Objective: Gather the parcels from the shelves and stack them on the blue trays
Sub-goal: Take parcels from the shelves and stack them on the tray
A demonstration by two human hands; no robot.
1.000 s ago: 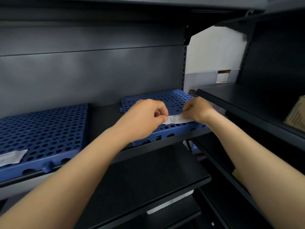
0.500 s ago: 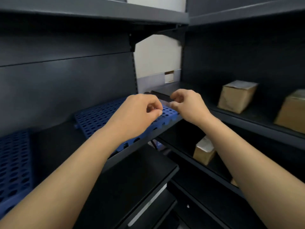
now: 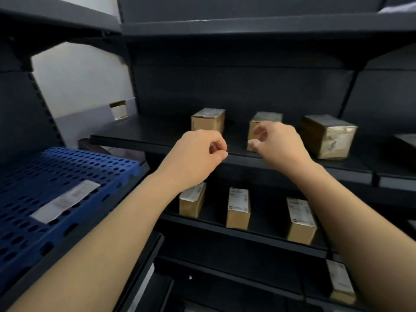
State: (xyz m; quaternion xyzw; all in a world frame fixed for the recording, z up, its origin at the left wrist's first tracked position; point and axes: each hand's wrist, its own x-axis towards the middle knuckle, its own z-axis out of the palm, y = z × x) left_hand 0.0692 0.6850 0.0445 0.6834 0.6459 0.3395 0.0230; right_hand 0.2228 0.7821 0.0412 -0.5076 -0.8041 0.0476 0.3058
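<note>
Three brown parcels stand on the upper black shelf: a left one (image 3: 208, 120), a middle one (image 3: 265, 119) and a right one (image 3: 327, 137). Three more stand on the shelf below: (image 3: 192, 199), (image 3: 238, 208), (image 3: 300, 220). My left hand (image 3: 198, 157) hovers in front of the upper shelf's edge, fingers curled, holding nothing. My right hand (image 3: 276, 143) hovers just in front of the middle upper parcel, fingers loosely curled and empty, hiding that parcel's lower part. A blue perforated tray (image 3: 94, 163) with a white label (image 3: 65, 200) lies on the left shelf.
Black shelving (image 3: 139, 136) fills the view, with another shelf board above (image 3: 247, 25). A further parcel (image 3: 341, 282) sits on a lower shelf at the right. A pale wall (image 3: 78, 79) shows through the gap between the two shelf units.
The view has swung right from the blue trays to the parcel shelves. Both hands left the white label, which now lies on the tray, and moved up toward the upper shelf's parcels.
</note>
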